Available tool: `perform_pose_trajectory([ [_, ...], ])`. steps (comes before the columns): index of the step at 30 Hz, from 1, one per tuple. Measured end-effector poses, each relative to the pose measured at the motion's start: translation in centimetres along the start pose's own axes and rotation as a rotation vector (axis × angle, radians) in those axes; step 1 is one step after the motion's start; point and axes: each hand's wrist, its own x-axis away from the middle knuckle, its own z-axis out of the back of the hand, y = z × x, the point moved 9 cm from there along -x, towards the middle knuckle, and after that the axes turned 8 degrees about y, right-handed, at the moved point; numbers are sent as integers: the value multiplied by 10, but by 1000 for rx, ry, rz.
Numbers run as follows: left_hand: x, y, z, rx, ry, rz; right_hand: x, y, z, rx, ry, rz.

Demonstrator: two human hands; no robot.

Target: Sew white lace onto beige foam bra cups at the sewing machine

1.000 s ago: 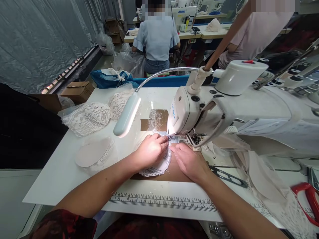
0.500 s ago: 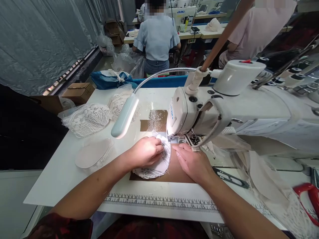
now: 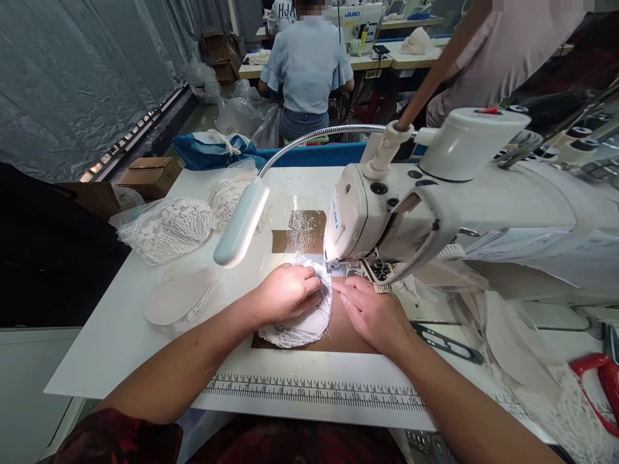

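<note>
A white lace bra cup (image 3: 312, 320) lies under the needle area of the white sewing machine (image 3: 355, 216), its right edge by the presser foot. My left hand (image 3: 289, 293) grips the cup from above, fingers curled on its fabric; the fingertips are partly hidden. On the brown plate (image 3: 314, 343) right of the cup rests my right hand (image 3: 374, 312), fingers stretched out flat and their tips close to the cup's edge. Another cup piece (image 3: 178, 296) with a smooth beige face sits at the left of the table, below two lace cups (image 3: 167, 229).
A lit lamp (image 3: 242, 222) on a bent metal neck hangs over the table. A printed ruler (image 3: 314, 391) runs along the front edge. To the right are lace pieces (image 3: 522, 348), a dark slotted strip (image 3: 447, 343) and red-handled scissors (image 3: 597, 380). Two people sit or stand beyond.
The view has shifted slightly. Both hands and the cup are almost where they were. In the background, the person in pink has changed posture.
</note>
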Motion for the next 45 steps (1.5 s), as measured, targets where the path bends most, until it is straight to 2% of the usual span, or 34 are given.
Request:
perform_pose_trajectory([
  [5, 1, 5, 1, 12, 42, -78, -1, -3, 0, 24, 5, 32],
  [7, 1, 7, 0, 2, 26, -96, 0, -6, -1, 27, 5, 60],
  [12, 1, 9, -2, -33, -34, -86, 1, -9, -3, 65, 9, 99],
  [32, -1, 6, 4, 51, 32, -77, 1, -10, -5, 132, 18, 82],
  [39, -1, 9, 8, 80, 48, -131, 6, -22, -5, 5, -28, 237],
  [45, 1, 17, 7, 120, 18, -189, 10, -27, -5, -40, -52, 266],
])
